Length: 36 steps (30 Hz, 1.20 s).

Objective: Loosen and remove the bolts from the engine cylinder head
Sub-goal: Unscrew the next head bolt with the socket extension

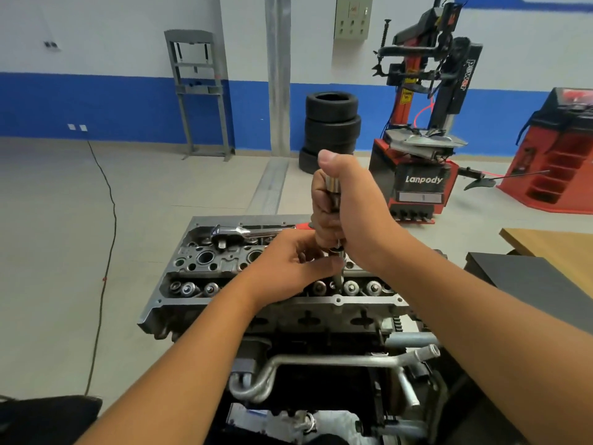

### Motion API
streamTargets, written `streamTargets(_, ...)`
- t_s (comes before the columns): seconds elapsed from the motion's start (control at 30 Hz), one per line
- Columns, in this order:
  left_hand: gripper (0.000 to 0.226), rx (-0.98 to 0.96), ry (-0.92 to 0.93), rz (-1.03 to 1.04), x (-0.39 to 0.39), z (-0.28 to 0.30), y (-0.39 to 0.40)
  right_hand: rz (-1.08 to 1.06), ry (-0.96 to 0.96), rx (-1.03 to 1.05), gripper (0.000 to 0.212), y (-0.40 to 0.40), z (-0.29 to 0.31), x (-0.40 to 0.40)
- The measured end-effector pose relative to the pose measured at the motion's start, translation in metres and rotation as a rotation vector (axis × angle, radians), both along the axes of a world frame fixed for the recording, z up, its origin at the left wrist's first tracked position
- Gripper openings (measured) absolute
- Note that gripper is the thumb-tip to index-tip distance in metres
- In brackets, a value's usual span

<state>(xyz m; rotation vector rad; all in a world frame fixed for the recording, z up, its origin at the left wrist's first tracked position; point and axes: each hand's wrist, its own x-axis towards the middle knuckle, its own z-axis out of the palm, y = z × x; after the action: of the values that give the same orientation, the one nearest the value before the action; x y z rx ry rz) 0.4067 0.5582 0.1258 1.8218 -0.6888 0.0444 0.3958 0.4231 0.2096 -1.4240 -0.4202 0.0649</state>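
Observation:
A grey engine cylinder head (205,268) lies across the middle of the head view, with valve springs along its near side. My right hand (346,207) grips an upright chrome socket extension (333,187), thumb on top. The tool's lower end (337,277) stands on a bolt near the head's middle. My left hand (288,268) pinches the lower shaft just above the head. A chrome ratchet with a red handle (244,233) lies on the far side of the head, untouched.
Metal coolant pipes (321,361) run below the head at the front. A wooden bench (552,248) and a dark panel (526,277) stand to the right. Stacked tyres (332,123), a red tyre changer (417,175) and a black cable (106,252) occupy the floor behind.

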Motion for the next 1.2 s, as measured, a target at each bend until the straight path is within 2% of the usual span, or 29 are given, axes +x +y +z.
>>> streamTargets(0.13,0.019,-0.123,0.017,0.023,-0.005,-0.004,-0.006,0.117,-0.040,0.031,0.043,-0.004,-0.005,0.001)
streamTargets(0.27,0.017,-0.148,0.019,0.031,-0.004,-0.009,-0.008,0.186,-0.103,-0.181,0.044,-0.010,0.003,0.010)
streamTargets(0.37,0.017,-0.120,-0.033,0.015,-0.003,-0.012,-0.012,0.119,-0.178,-0.279,0.041,-0.018,0.021,0.027)
streamTargets(0.43,0.018,-0.117,-0.038,0.009,-0.003,-0.014,-0.015,-0.007,-0.237,-0.316,0.038,-0.026,0.028,0.044)
streamTargets(0.5,0.018,-0.100,-0.051,0.020,-0.005,-0.015,-0.017,-0.141,-0.418,-0.643,0.026,-0.030,0.021,0.064)
streamTargets(0.57,0.014,-0.053,-0.113,0.051,-0.006,-0.016,-0.019,-0.065,-0.509,-1.087,0.030,-0.030,0.000,0.081)
streamTargets(0.6,0.013,-0.037,-0.135,0.068,-0.006,-0.016,-0.019,0.005,-0.491,-1.226,0.036,-0.029,-0.012,0.089)
streamTargets(0.67,0.010,-0.028,-0.155,0.096,-0.006,-0.016,-0.018,0.052,-0.476,-1.313,0.037,-0.029,-0.029,0.102)
streamTargets(0.77,0.010,0.000,-0.180,0.120,-0.007,-0.017,-0.016,-0.021,-0.682,-1.458,0.026,-0.024,-0.045,0.121)
streamTargets(0.8,0.010,0.003,-0.180,0.122,-0.007,-0.018,-0.016,-0.037,-0.737,-1.524,0.027,-0.018,-0.050,0.123)
streamTargets(0.87,0.009,-0.001,-0.183,0.121,-0.009,-0.017,-0.016,-0.048,-0.765,-1.602,0.042,-0.005,-0.057,0.128)
streamTargets(0.93,0.008,-0.007,-0.168,0.122,-0.009,-0.017,-0.013,-0.075,-0.842,-1.640,0.048,0.003,-0.063,0.129)
streamTargets(1.03,0.010,0.009,-0.144,0.101,-0.009,-0.019,-0.011,-0.156,-1.006,-1.567,0.033,-0.012,-0.057,0.115)
streamTargets(1.07,0.011,0.013,-0.140,0.099,-0.009,-0.019,-0.010,-0.203,-1.032,-1.535,0.035,-0.021,-0.052,0.109)
streamTargets(1.1,0.011,0.015,-0.134,0.098,-0.010,-0.019,-0.010,-0.264,-0.978,-1.476,0.038,-0.030,-0.046,0.106)
streamTargets(1.2,0.008,0.014,-0.117,0.080,-0.009,-0.018,-0.010,-0.464,-0.618,-1.189,0.027,-0.061,-0.022,0.092)
